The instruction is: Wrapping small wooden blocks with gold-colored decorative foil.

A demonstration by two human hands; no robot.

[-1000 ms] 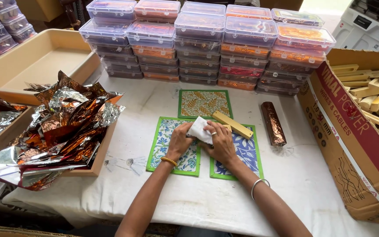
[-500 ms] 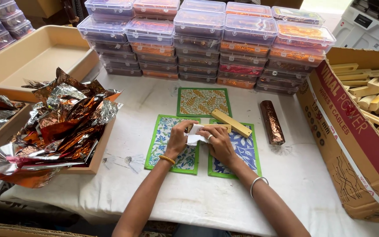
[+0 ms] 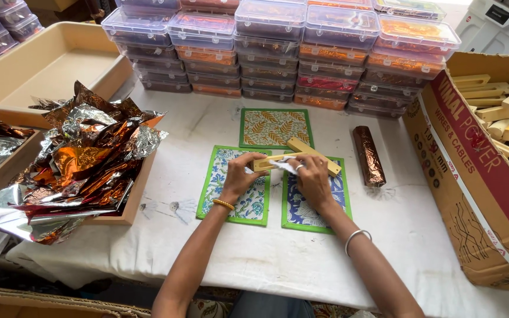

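Observation:
My left hand and my right hand together hold a light wooden stick level above two green-bordered patterned mats. A scrap of white paper is pinched against the stick by my right fingers. A second wooden stick lies slanted just behind, across the blue mat. A third mat with a leaf pattern lies further back. A roll wrapped in brown foil rests to the right of my right hand.
Stacked clear plastic boxes line the back of the white-covered table. A shallow box with crumpled copper and silver foil stands at the left. A cardboard box of wooden sticks stands at the right. A beige tray sits at the back left.
The white paper, held up between both hands earlier, has come down. My hands now hold a wooden stick level with the paper against it.

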